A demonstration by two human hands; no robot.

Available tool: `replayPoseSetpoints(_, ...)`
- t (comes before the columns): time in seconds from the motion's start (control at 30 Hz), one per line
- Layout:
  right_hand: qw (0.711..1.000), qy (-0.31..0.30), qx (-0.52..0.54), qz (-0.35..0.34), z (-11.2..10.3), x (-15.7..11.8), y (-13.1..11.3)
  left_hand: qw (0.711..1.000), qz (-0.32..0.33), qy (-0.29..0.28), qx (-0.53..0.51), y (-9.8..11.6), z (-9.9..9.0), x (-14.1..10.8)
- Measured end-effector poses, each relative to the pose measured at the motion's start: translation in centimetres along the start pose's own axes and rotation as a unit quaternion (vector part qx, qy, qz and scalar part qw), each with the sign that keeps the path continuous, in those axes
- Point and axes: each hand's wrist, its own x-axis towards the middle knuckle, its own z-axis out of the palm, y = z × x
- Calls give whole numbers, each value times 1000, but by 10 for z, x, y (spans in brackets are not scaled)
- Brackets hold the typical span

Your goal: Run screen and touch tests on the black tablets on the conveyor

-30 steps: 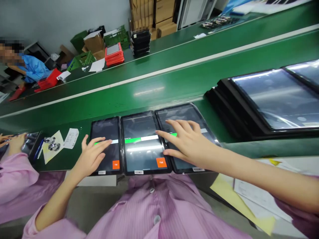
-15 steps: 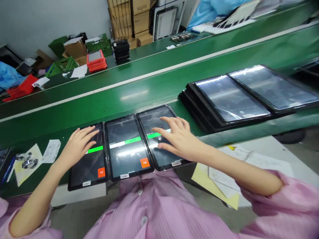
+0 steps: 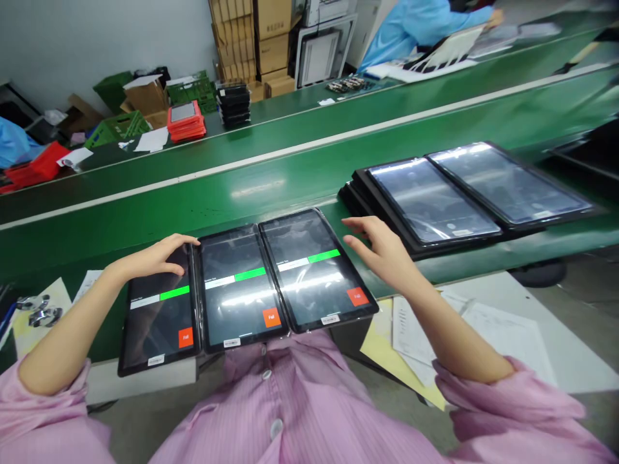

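Observation:
Three tablets lie side by side at the near edge of the green bench: a left tablet (image 3: 157, 328), a middle tablet (image 3: 242, 293) and a right tablet (image 3: 309, 283). Each screen is lit, with a white bar, a green bar and an orange-red "Fail" box. Over the upper part of the left tablet is my left hand (image 3: 157, 256), fingers stretched toward its top right corner; whether they touch is unclear. My right hand (image 3: 382, 250) is just right of the right tablet, thumb and fingers apart, holding nothing.
Stacked black trays (image 3: 387, 209) with two more tablets (image 3: 435, 200) stand to the right. Papers (image 3: 507, 335) lie on a white surface below them. Metal parts (image 3: 43, 312) rest on paper at left. Across the belt (image 3: 271, 171), a person in blue (image 3: 411, 29) sits near red trays (image 3: 186, 122).
My right hand has moved right, off the right tablet, uncovering its "Fail" box. My left hand has turned flatter and shifted up, showing more of the left screen. The view has shifted slightly.

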Motion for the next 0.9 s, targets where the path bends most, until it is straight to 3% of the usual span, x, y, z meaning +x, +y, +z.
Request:
replayPoseSetpoints(0.17, 971, 21, 189, 143, 37, 12, 21, 999, -1, -32, 9, 5, 0, -1)
replayPoseSetpoints(0.33, 939, 85, 271, 194, 52, 4, 22, 998, -17, -58, 7, 11, 2, 1)
replayPoseSetpoints(0.5, 943, 103, 248, 195, 52, 1, 24, 998, -13, -65, -5, 12, 0, 3)
replayPoseSetpoints(0.67, 947, 68, 263, 172, 55, 4, 30, 998, -15, -40, -35, 13, -2, 5)
replayPoseSetpoints(0.9, 951, 46, 265, 150, 56, 7, 33, 999, -11, -47, -19, 11, -2, 6)
